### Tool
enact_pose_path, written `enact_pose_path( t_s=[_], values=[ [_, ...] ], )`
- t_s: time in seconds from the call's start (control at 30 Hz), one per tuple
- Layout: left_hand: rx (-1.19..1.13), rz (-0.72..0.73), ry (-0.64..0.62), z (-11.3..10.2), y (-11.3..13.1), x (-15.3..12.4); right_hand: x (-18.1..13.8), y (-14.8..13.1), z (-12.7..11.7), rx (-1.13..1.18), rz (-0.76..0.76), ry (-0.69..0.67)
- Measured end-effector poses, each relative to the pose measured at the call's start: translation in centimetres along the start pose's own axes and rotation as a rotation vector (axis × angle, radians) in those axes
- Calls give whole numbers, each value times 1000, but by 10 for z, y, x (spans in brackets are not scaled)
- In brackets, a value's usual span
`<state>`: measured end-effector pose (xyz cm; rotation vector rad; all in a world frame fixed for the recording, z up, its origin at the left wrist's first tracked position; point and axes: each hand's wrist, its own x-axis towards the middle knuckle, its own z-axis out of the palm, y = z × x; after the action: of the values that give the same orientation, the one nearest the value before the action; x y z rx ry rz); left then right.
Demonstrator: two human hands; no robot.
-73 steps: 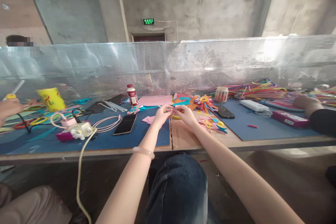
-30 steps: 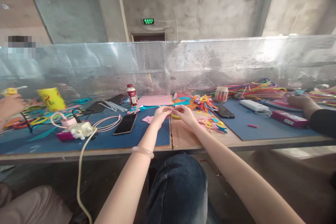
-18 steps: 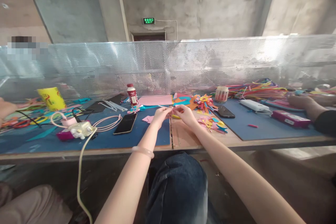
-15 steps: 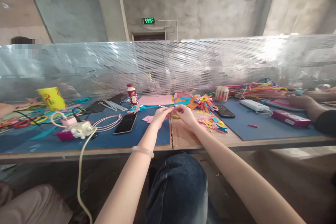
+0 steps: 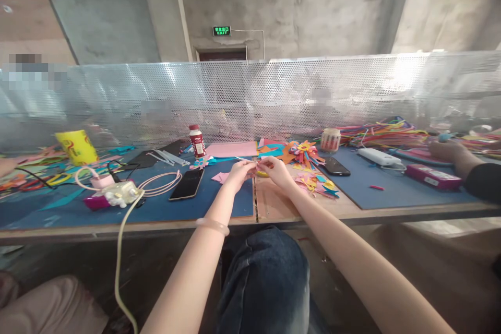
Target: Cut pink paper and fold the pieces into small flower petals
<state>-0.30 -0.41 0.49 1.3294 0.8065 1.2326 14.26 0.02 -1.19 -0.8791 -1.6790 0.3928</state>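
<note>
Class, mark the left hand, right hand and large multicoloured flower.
Left hand (image 5: 239, 173): head view, back of hand.
Right hand (image 5: 277, 171): head view, back of hand.
Large multicoloured flower (image 5: 304, 152): head view, centre.

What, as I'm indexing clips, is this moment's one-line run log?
left hand: pinching small piece, detail unclear | right hand: pinching same piece | beyond: pink sheet | right side: paper flower | left side: phone

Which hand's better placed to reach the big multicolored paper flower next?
Right, probably: the right hand is nearer the paper flower; the left hand would likely reach across the right.
</note>
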Motion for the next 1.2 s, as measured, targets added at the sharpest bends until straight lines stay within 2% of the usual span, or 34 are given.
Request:
enact_pose_path(
  t_s=[0.3,0.73,1.2],
  values=[
    [18,40,-24,-1,-2,2,0,-2,-1,33,5,-21],
    [178,117,-35,1,-5,4,0,-1,-3,56,46,-4],
    [201,166,-60,-2,-11,7,0,-4,-4,73,80,-9]
  ],
)
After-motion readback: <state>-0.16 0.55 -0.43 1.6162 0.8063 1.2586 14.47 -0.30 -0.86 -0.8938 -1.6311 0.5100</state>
